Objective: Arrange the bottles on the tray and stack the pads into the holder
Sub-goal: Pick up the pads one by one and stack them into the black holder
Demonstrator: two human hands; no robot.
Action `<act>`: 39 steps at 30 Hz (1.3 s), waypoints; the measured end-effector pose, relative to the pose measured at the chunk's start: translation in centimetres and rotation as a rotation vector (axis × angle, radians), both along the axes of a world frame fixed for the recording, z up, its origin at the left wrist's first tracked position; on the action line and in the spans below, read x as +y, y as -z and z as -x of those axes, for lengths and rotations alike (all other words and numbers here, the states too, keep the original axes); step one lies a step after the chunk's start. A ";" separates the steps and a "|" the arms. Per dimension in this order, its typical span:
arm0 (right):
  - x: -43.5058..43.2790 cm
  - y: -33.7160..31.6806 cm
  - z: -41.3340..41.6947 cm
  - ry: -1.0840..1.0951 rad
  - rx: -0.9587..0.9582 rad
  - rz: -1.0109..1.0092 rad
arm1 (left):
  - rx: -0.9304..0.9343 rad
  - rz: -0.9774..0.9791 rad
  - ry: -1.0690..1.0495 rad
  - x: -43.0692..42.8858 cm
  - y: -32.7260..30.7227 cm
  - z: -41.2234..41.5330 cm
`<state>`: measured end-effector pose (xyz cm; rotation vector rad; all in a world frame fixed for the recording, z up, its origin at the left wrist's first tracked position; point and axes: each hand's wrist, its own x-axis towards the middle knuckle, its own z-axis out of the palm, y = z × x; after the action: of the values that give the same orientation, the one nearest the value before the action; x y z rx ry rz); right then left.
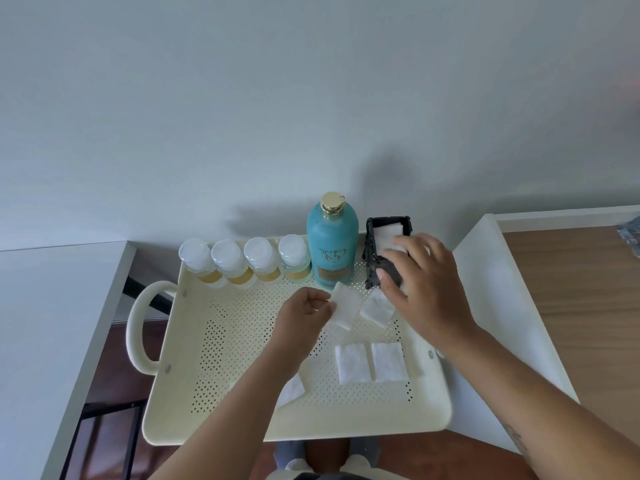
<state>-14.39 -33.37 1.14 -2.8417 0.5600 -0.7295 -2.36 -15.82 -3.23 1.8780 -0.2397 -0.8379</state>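
Cream perforated tray (242, 417), five bottles (331, 242) along twelve o'clock edge, left hand (304, 315) fingers pinching a white pad (346, 305), right hand (420, 282) fingers spread over the black holder (372, 244) at one o'clock, loose pads (370, 363) at five o'clock.

**Bottles lined up, pads partly stacked**

Four clear bottles (242, 261) and a teal bottle (331, 239) are standing along the cream perforated tray (242, 341) at 12 o'clock. The black holder (375, 252) is sitting at 1 o'clock, holding white pads (389, 233); loose pads (370, 363) are lying toward 5 o'clock.
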 end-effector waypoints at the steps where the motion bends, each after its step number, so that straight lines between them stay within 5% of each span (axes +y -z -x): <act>1: 1.0 0.1 0.5 -0.014 -0.050 -0.021 | 0.040 0.044 -0.017 0.0 -0.4 0.1; 4: 4.4 0.6 1.7 0.047 -0.089 -0.338 | 0.146 0.148 -0.018 0.0 -1.2 0.3; 8: 6.9 0.5 1.3 0.290 -0.069 -1.137 | 0.257 0.241 -0.006 0.1 -1.9 0.6; 10: 6.9 0.4 0.8 0.323 -0.086 -1.284 | 0.277 0.255 0.046 0.1 -2.3 0.8; 15: 5.0 -1.4 0.0 0.293 -0.112 -1.130 | 0.218 0.236 0.092 0.5 -2.7 0.9; 21: -1.0 -3.9 -2.1 0.343 -0.211 -0.913 | -0.246 -0.178 0.174 3.6 -0.7 -0.3; 30: -3.1 -2.9 -3.9 0.372 -0.044 -0.862 | -0.398 -0.425 0.370 7.9 1.2 -1.2; 34: -2.9 -2.5 -4.1 0.370 0.098 -0.652 | -0.464 -0.501 0.426 8.6 1.7 -1.0; 39: -2.1 -2.0 -3.2 0.313 -0.015 -0.277 | -0.539 -0.541 0.472 8.8 2.4 -0.9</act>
<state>-11.20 -35.49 3.14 -2.5190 1.0314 -0.6576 -1.51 -7.03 -5.60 2.5966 -0.8895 -0.7263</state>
